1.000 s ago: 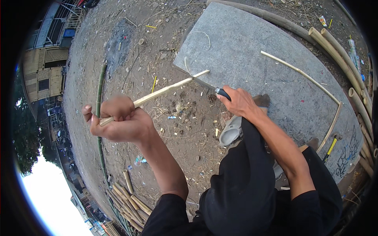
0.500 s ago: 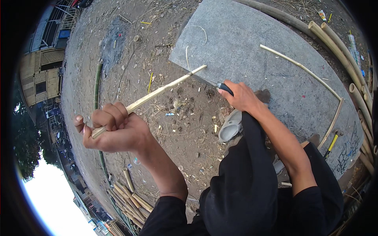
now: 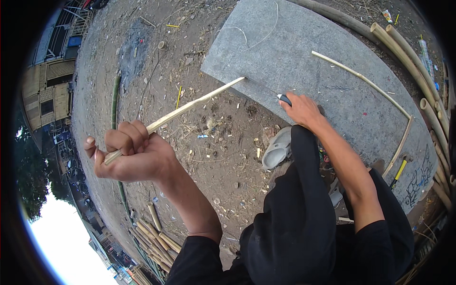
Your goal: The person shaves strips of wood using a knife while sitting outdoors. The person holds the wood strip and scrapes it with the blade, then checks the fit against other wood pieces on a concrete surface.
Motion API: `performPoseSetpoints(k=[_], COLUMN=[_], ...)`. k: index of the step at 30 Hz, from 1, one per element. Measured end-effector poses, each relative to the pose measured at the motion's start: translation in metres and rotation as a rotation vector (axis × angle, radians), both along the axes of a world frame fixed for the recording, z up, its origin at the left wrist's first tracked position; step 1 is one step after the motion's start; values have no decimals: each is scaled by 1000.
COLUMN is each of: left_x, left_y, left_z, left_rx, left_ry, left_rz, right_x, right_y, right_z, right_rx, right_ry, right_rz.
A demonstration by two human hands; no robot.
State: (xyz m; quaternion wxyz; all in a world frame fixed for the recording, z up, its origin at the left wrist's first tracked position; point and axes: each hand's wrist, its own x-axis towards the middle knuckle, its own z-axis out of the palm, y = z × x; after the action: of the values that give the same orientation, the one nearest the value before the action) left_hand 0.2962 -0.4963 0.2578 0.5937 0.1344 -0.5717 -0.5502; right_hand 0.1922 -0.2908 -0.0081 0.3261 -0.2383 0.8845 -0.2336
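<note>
My left hand (image 3: 137, 151) is closed round the near end of a pale split bamboo strip (image 3: 190, 105), which slants up and away to the right. The strip's far tip reaches the near-left edge of a grey stone slab (image 3: 289, 45). In my right hand (image 3: 304, 111) is a knife (image 3: 284, 99), gripped by its dark handle. Its thin blade points left and its end is at the strip's tip; whether they touch I cannot tell. A long thin curled shaving (image 3: 274, 29) is over the far part of the slab.
On the slab's right side lie a bent bamboo strip (image 3: 361, 77) and a yellow-handled hammer (image 3: 400, 173). Bamboo poles (image 3: 403, 59) line its far right side. More cut bamboo (image 3: 154, 244) is piled at lower left. A grey sandal (image 3: 277, 153) is beside the slab.
The knife and my right hand have moved right and slightly down, the blade sliding out to the strip's tip. The shaving that curled up from the strip is now apart from it, beyond the tip.
</note>
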Motion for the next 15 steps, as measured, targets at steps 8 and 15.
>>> performPoseSetpoints(k=[8,15], left_x=[-2,-9], left_y=[8,4], left_z=[-3,0], left_rx=[-38,-4], left_ry=[-46,-18], left_rz=[111,232], right_x=[30,48], right_y=[-13,-32], right_z=[92,97], right_rx=[-588,-692], right_ry=[-285,-130], right_rz=[65,76])
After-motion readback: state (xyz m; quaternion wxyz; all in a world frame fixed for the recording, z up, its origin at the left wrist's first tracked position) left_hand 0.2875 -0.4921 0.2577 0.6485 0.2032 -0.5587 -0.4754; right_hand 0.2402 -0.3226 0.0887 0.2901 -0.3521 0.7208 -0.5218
